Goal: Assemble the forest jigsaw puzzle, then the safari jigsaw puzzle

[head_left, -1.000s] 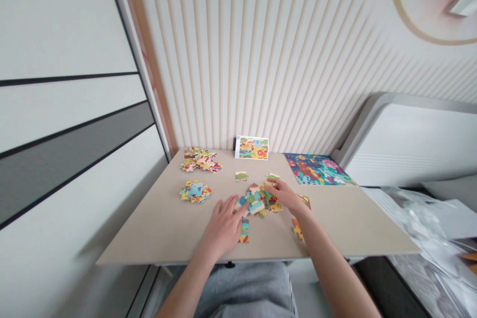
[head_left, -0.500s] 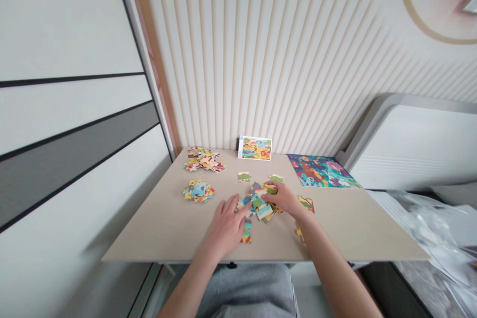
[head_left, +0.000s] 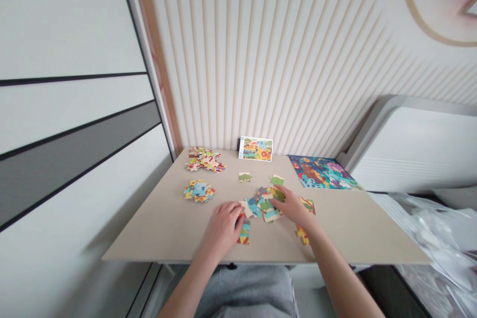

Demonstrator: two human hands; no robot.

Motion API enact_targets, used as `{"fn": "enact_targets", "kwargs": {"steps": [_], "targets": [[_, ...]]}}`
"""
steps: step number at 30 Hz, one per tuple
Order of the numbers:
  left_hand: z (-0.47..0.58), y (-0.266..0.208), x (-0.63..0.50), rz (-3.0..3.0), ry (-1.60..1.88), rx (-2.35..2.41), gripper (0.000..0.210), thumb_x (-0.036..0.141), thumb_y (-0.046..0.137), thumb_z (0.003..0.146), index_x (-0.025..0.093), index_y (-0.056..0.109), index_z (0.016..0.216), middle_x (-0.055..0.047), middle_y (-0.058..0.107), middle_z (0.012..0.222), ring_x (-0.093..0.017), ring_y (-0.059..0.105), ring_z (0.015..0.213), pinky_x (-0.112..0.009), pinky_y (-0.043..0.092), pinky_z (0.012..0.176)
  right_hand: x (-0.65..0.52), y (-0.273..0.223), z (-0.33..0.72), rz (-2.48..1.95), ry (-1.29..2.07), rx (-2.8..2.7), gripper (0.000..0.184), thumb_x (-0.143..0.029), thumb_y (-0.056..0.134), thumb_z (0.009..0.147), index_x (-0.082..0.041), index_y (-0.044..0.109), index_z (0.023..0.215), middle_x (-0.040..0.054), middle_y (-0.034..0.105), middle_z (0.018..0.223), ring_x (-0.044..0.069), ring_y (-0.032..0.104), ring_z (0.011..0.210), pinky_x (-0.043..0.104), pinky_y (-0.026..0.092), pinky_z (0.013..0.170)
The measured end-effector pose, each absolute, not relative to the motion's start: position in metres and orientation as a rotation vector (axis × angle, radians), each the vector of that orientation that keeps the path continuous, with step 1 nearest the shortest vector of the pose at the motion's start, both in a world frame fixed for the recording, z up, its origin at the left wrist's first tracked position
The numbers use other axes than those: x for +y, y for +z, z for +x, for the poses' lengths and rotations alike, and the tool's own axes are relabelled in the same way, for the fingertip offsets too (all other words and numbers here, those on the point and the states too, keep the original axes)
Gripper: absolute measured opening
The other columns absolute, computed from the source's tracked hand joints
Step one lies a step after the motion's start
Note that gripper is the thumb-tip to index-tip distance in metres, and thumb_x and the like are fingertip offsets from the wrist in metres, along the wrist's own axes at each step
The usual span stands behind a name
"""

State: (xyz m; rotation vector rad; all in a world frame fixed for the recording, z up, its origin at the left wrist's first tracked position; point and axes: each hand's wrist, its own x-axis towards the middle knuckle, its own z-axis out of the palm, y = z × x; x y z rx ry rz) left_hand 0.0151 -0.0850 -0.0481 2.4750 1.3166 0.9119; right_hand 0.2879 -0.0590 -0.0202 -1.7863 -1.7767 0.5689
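Hands: two, both yours, reaching in over the one tabletop [head_left: 171, 238].
Left hand [head_left: 222, 221]: your fingers are curled in at the left edge of the middle pile, by a bit of red; can't tell if you've actually got a piece in there.
Right hand [head_left: 295, 207]: thumb and index finger parted at the right side of that pile, green showing between them; no way to tell whether you're gripping one.
Jigsaw piles: three. The middle pile [head_left: 264, 207] sits between your hands, pieces overlapping too much to count. The other two, the back-left pile [head_left: 205, 161] and the front-left pile [head_left: 199, 190], are off to your left.
Green pieces: two lying loose past the middle pile, a left one [head_left: 244, 177] and a right one [head_left: 277, 180].
By your right forearm: two spots of pieces, a striped piece [head_left: 309, 204] and an orange piece [head_left: 302, 234], each partly covered.
Puzzle strip: one [head_left: 244, 234], just beside your left thumb.
Pictures: two; one animal picture card [head_left: 256, 149] propped at the wall, one dark-blue picture [head_left: 323, 173] lying flat, back right.
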Motion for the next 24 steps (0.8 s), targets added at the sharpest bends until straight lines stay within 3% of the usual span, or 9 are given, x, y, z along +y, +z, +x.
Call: {"fn": "enact_targets", "kwargs": {"steps": [5,10,15,19,24], "targets": [[0.014,-0.050,-0.085,2.483,0.932,1.280,0.030,0.012,0.052,0.095,0.025,0.062,0.121,-0.005,0.067,0.127,-0.022,0.059,0.122,-0.042,0.043,0.106,-0.082,-0.023,0.250,-1.938,-0.129,-1.984,0.053,-0.042,0.052,0.095,-0.023,0.051,0.145,0.0196,0.047,0.150,0.037,0.040,0.141,0.063,0.028,0.113],[0.013,-0.057,-0.083,2.472,0.971,1.304,0.037,0.009,0.052,0.093,0.026,0.061,0.125,-0.006,0.063,0.131,-0.023,0.057,0.126,-0.043,0.044,0.107,-0.096,-0.022,0.218,-1.917,-0.354,-1.999,0.055,-0.053,0.048,0.099,-0.023,0.051,0.145,0.0199,0.032,0.161,0.042,0.017,0.151,0.073,0.003,0.115],[0.012,-0.062,-0.081,2.410,1.038,1.354,0.044,0.007,0.049,0.092,0.025,0.057,0.132,-0.009,0.061,0.130,-0.024,0.057,0.123,-0.044,0.046,0.107,-0.093,-0.020,0.207,-1.581,-0.109,-2.411,0.052,-0.058,0.041,0.101,-0.036,0.050,0.147,0.0106,0.041,0.158,0.035,0.025,0.150,0.067,0.007,0.118],[0.011,-0.064,-0.081,2.404,1.021,1.360,0.045,0.007,0.049,0.092,0.026,0.056,0.133,-0.009,0.060,0.130,-0.025,0.056,0.124,-0.046,0.046,0.107,-0.088,-0.018,0.212,-1.530,0.023,-2.505,0.051,-0.060,0.035,0.102,-0.040,0.049,0.147,0.0087,0.042,0.157,0.032,0.028,0.149,0.063,0.015,0.118],[0.010,-0.063,-0.082,2.413,1.007,1.368,0.043,0.008,0.048,0.094,0.026,0.057,0.133,-0.009,0.058,0.131,-0.025,0.055,0.124,-0.047,0.046,0.108,-0.090,-0.013,0.226,-1.542,0.072,-2.508,0.047,-0.056,0.038,0.103,-0.042,0.049,0.147,0.0078,0.047,0.153,0.029,0.033,0.146,0.061,0.016,0.119]]}}
